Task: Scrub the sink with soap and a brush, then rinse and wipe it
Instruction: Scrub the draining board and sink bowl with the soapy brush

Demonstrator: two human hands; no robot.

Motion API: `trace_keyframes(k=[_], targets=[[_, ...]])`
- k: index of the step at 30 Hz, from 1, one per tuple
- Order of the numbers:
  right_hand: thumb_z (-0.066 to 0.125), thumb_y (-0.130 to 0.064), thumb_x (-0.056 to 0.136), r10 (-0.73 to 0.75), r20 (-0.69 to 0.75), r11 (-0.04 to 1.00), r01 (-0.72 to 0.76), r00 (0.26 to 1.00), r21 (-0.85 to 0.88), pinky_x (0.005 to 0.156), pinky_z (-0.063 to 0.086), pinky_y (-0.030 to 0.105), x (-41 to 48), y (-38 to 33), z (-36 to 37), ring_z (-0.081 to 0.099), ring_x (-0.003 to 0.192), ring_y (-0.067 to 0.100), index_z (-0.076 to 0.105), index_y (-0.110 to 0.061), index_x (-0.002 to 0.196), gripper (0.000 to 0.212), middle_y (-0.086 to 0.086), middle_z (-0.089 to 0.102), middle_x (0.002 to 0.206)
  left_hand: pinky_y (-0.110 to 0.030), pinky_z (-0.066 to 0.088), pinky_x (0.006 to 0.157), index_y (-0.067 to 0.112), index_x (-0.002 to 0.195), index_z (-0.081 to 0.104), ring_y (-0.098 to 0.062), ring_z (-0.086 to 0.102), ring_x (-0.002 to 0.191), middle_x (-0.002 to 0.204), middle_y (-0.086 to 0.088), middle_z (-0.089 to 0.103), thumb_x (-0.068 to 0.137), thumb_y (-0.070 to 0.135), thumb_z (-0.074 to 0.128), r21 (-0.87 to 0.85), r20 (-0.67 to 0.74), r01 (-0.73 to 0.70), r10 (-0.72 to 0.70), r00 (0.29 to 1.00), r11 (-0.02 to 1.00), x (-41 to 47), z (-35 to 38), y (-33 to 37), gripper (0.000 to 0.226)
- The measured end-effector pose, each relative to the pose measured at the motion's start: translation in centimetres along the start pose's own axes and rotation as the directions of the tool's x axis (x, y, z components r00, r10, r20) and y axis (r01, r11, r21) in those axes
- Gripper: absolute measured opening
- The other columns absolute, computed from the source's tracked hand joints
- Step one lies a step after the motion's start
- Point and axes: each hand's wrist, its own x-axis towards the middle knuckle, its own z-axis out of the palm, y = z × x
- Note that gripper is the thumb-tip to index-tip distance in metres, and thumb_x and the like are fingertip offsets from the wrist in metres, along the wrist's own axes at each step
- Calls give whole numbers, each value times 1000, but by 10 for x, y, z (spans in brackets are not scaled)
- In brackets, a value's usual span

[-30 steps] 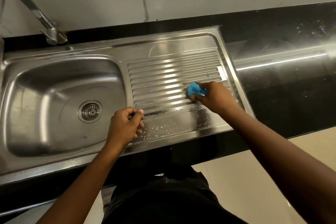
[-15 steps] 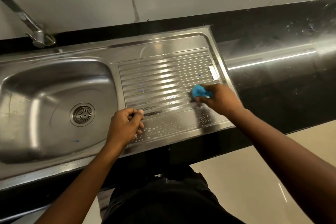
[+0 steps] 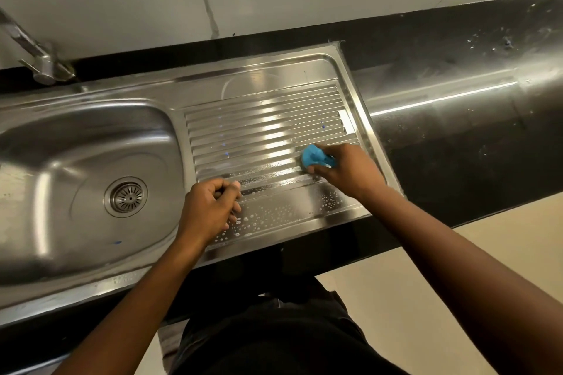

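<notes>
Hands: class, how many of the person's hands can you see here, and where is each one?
2. The left hand rests curled on the drainboard near its front edge, holding nothing. The right hand grips a blue brush on the drainboard ridges.

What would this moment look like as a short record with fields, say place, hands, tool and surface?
place: stainless steel sink with ridged draining board, set in a black countertop
right hand: grips a small blue scrubbing brush, pressed on the ridges near the board's right edge
left hand: curled in a loose fist, holding nothing, resting at the board's front
surface: soap bubbles across the board's front strip
tap: metal, back left; no water visible
basin drain: round metal strainer
</notes>
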Motion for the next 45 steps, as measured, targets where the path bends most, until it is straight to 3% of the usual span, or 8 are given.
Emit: trace_keyframes(k=[9,13,17,22,27,31,36,45], targets=[[77,-48,90,141,-171,990,-135,975,48,95,60,45,15,28,-24,71,108,20,61,-20,144,63,5,73,126,-31,54,52,9,84,75,-18,67,54,67,-8,74,105,26,62,4,3,-3,3,1000,1000,1,9,5,30],[80,-45,88,71,-99,992,-60,992,108,94,58,36,17,17,-11,70,105,15,65,-19,139,60,4,74,125,-31,54,53,9,84,75,-18,67,53,68,-9,74,106,26,62,8,17,-4,4,1000,1000,2,14,7,30],[79,-53,85,16,-5,1000,-16,1000,21,97,59,45,13,22,-13,71,107,14,67,-21,137,62,1,73,127,-29,51,51,9,83,74,-18,67,53,67,-9,74,105,26,63,-2,19,6,-6,1000,1000,6,18,8,30],[79,-51,87,126,-102,990,-131,987,-45,97,58,45,11,56,-49,72,108,22,63,-17,140,65,9,73,126,-29,52,51,8,84,74,-18,67,54,68,-9,74,105,26,63,-11,12,5,-5,1000,1000,8,21,9,30],[79,-48,88,154,-191,988,-148,969,45,91,61,44,24,51,-42,73,101,20,64,-20,140,60,6,75,120,-30,53,51,8,84,74,-18,67,54,68,-9,74,105,25,63,-10,17,11,-11,1000,1000,7,26,9,29],[80,-48,87,95,-119,990,-81,988,118,93,60,40,24,39,-25,71,102,14,66,-21,138,59,2,74,124,-30,53,51,8,84,74,-19,67,55,67,-8,74,106,24,62,8,28,9,-9,1000,1000,6,31,10,30],[79,-50,86,51,-27,998,-50,998,24,99,58,45,12,53,-33,69,112,17,64,-19,139,63,5,70,133,-28,53,49,7,84,74,-20,67,54,67,-9,74,106,25,62,-5,20,16,-16,1000,1000,9,33,15,30],[78,-46,90,55,-164,996,-66,985,-66,93,59,44,32,67,-56,72,106,24,64,-17,141,60,9,74,123,-29,53,50,9,84,74,-20,68,54,68,-9,75,105,27,63,-19,-27,24,-24,999,1000,8,32,14,29]])
